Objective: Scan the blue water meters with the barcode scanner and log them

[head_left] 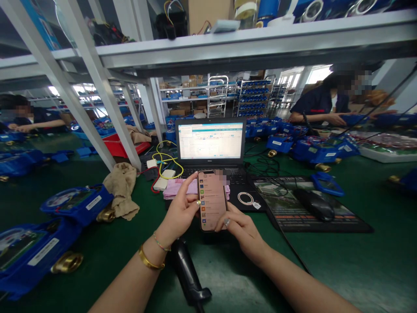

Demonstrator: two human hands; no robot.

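A smartphone (212, 202) with a lit list on its screen is held up in front of the laptop (211, 143). My left hand (182, 208) grips the phone's left edge, with the thumb at the side of the screen. Around its lower right corner, my right hand (239, 228) is closed, a ring on one finger. Below the hands lies a black handheld scanner (189, 271), partly hidden by the left wrist. Behind the phone, a folded pink cloth (177, 189) rests on the laptop's front left part.
Blue meters with brass fittings (32, 252) stand at left, beside a tan cloth (122, 191). A black mouse (314, 204) sits on a mouse pad (342, 217) at right. Cables tangle around the laptop. A metal shelf (228, 43) spans overhead. Two people work at left and right.
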